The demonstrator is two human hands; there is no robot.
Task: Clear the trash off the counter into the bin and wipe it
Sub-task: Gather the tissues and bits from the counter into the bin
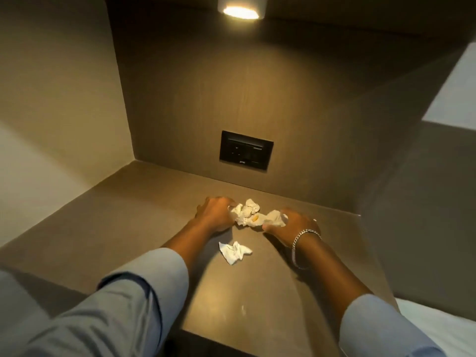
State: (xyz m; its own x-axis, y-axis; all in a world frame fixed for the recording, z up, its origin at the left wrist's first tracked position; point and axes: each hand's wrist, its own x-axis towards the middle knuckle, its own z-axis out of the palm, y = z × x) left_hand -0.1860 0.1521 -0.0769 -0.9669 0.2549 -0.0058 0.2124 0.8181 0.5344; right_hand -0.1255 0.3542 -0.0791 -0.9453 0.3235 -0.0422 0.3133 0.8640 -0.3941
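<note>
A pile of crumpled white tissues (248, 213) with a small orange scrap on it lies on the brown counter (144, 217) near the back wall. My left hand (215, 213) presses against the pile's left side, fingers curled onto the paper. My right hand (296, 224), with a silver bracelet on its wrist, closes on the pile's right end. A separate crumpled tissue (235, 251) lies loose on the counter, closer to me, between my forearms. No bin is in view.
A black socket panel (246, 150) is set in the back wall above the counter. A round lamp (240, 12) shines from overhead. Side walls close in the niche left and right. A white surface (438, 328) shows at the lower right.
</note>
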